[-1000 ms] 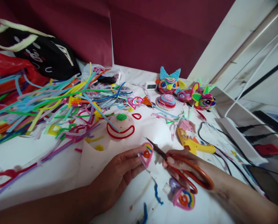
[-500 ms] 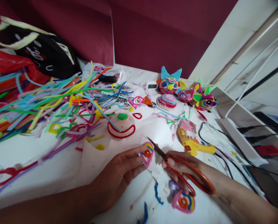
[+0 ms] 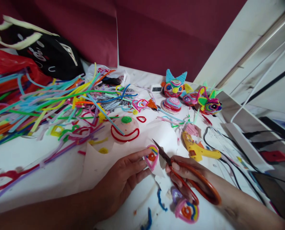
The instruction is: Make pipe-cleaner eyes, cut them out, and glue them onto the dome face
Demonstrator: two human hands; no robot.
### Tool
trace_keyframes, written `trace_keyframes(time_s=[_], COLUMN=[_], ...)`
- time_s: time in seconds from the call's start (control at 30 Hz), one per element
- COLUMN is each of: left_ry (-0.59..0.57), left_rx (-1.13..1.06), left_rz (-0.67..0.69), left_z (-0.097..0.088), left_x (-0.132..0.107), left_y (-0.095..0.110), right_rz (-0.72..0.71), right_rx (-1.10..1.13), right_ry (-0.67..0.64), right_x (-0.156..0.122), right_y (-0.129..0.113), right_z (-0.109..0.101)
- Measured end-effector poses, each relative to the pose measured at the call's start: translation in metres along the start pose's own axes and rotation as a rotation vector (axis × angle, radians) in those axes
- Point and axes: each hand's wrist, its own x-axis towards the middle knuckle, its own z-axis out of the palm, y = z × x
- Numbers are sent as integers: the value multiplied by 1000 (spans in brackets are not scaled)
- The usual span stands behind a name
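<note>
Head view: left hand [image 3: 122,175] pinches the pink-rimmed eye [image 3: 152,157], right hand [image 3: 184,172] grasps scissors [image 3: 166,157] at its three o'clock — best turn the eye, keeping fingertips [image 3: 147,151] clear.

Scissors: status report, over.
Left hand pinching pink-rimmed eye piece. Right hand holding orange-handled scissors, blades close beside it. Possible clutter: second eye piece close to right hand.

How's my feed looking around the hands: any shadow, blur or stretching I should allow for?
In the head view, the scissors and eye-shaped piece are readable; in the head view, soft shadow darkens the table beside the left forearm; in the head view, the outer edges look stretched and soft, with the top right corner dark.
</note>
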Motion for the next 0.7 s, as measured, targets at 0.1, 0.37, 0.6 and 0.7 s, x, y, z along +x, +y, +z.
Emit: trace_keyframes(time_s=[0.1, 0.37, 0.6, 0.7], left_ry=[7, 20, 29, 28], left_rx=[-3, 5, 3, 4], left_rz=[-5, -11, -11, -9], left_z=[-1, -2, -1, -1], left_x=[0, 1, 0, 0], left_y=[0, -1, -1, -1], right_rz=[4, 14, 25, 27], right_rx=[52, 108, 143, 144], right_ry=[2, 13, 18, 26], right_x=[0, 3, 2, 1], right_y=[1, 3, 2, 0], right_z=[2, 5, 8, 10])
